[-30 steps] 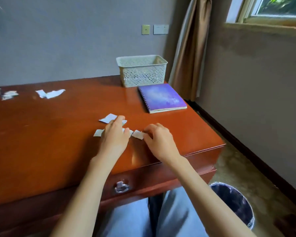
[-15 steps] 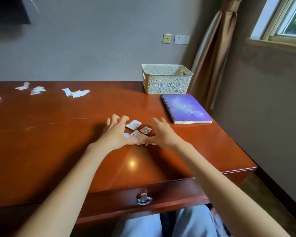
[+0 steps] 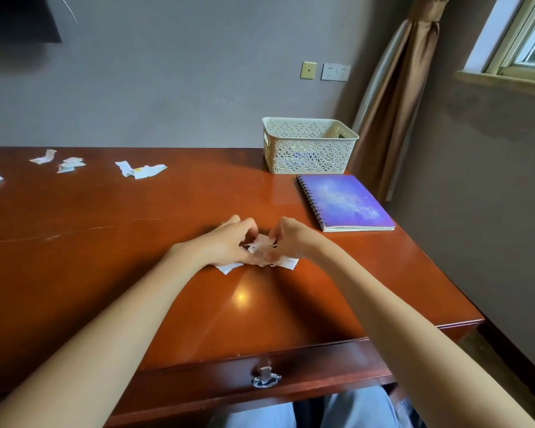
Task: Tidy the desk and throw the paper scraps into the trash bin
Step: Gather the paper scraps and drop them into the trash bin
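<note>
The small white torn paper scraps [image 3: 261,247] were bunched in a loose wad near the middle of the glossy red-brown wooden bench [image 3: 167,304], between the two hands. The left hand [image 3: 226,245] and the right hand [image 3: 294,239] met over the wad, and the fingers [image 3: 246,225] of both were curled round it and gripped it. Two flat pieces stuck out on the bench surface, one under each hand. Whether the wad itself was lifted clear of the bench could not be told.

Further loose white scraps [image 3: 141,170] lay well apart along the far left of the bench, in several small groups.

At the far right corner stood a cream perforated plastic basket [image 3: 309,156]. Just in front of it lay a closed purple spiral-bound notebook [image 3: 346,202]. A silver metal ring pull [image 3: 265,379] hung on the drawer front at the near edge.
</note>
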The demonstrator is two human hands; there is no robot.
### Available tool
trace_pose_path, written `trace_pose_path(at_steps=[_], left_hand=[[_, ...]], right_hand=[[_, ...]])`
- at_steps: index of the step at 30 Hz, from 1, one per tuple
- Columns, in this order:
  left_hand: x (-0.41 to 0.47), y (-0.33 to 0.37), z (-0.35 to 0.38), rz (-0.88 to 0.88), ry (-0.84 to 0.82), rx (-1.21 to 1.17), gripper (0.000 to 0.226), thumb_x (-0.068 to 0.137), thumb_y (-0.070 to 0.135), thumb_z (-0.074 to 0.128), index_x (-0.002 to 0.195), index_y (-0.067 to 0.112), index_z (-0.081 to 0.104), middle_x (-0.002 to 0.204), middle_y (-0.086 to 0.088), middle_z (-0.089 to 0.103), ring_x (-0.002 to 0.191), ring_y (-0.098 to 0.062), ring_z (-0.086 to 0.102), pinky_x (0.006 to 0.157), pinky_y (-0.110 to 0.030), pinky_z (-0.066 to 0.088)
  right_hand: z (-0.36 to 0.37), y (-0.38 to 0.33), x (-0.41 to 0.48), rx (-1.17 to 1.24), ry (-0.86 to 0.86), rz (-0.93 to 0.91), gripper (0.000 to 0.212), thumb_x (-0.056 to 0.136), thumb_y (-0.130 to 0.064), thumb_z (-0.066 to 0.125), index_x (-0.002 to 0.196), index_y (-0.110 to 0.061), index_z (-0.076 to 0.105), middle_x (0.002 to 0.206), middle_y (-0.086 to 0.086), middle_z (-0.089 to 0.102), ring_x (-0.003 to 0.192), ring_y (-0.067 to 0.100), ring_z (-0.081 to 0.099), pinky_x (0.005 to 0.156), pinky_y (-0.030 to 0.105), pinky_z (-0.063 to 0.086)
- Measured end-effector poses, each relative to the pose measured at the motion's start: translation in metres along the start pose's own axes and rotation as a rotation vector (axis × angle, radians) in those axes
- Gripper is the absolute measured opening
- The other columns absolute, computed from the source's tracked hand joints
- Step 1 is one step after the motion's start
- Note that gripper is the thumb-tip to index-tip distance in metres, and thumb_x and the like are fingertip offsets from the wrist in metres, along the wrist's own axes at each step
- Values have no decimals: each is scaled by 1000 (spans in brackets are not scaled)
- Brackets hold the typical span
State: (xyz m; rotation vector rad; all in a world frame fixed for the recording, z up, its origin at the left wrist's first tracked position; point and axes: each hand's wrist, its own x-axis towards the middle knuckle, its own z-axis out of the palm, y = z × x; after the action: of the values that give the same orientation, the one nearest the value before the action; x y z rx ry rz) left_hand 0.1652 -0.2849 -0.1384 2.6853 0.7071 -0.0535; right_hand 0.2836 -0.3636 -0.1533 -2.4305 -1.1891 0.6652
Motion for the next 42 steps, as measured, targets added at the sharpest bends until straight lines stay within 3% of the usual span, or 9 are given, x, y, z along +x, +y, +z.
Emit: trace_pose_path(at_steps=[5,9,16,19,24,27,30,35,42], left_hand=[[4,-3,5,78,49,-39,6,95,18,50,96,23,47,72,13,22,90,-14,29,57,-16,31],[10,-10,15,76,113,-26,42,97,15,43,62,29,26,69,13,21,83,-17,31,64,-20,24],[19,-24,20,-52,384,-305,11,92,15,54,86,9,60,88,-1,52,82,-18,50,64,-22,42],[17,-26,12,-111,447,-404,9,91,18,56,86,13,61,89,-1,57,90,-15,52,67,-21,41],[8,-24,7,-141,366,-472,17,91,22,57,100,10,64,98,-1,59,93,-14,55,76,-26,46],[2,-22,8,-168,210,-467,22,89,29,59,104,12,61,100,-3,62,87,-15,58,81,-30,50],[-2,-14,7,-132,83,-327,32,88,23,62,116,10,57,121,-9,58,105,-23,57,93,-32,47],[-2,2,6,-81,32,-181,40,89,16,61,126,10,47,136,-12,43,123,-28,48,99,-32,41],[9,7,4,-54,-20,-177,16,86,17,64,89,22,49,135,-13,43,99,-18,44,73,-24,38]], right_hand=[[2,-3,1,57,18,-31,28,76,-22,75,98,-6,65,87,6,59,76,18,54,51,18,37],[9,0,-1,-2,148,-116,19,83,-23,67,84,-10,53,85,9,55,80,25,50,64,27,37],[10,6,-1,-10,449,-182,15,90,-14,54,96,0,58,99,19,60,92,35,56,72,34,40],[-3,12,0,190,469,-118,17,87,-13,57,71,-11,52,72,8,58,67,23,52,57,24,36],[-22,26,-10,497,231,-73,25,81,2,60,64,-11,48,58,2,45,44,6,41,41,14,30],[-25,29,-17,351,73,-3,10,81,-3,64,83,-9,56,69,7,52,47,8,45,47,17,34],[-20,28,-19,176,-34,61,47,79,-11,71,121,-3,52,72,6,56,53,11,46,50,19,37],[-13,18,-14,91,-20,49,40,79,-11,71,111,-3,49,57,5,50,46,13,42,40,16,34],[-17,15,-13,111,-55,95,39,80,-9,70,113,6,55,57,5,49,45,12,42,35,14,33]])
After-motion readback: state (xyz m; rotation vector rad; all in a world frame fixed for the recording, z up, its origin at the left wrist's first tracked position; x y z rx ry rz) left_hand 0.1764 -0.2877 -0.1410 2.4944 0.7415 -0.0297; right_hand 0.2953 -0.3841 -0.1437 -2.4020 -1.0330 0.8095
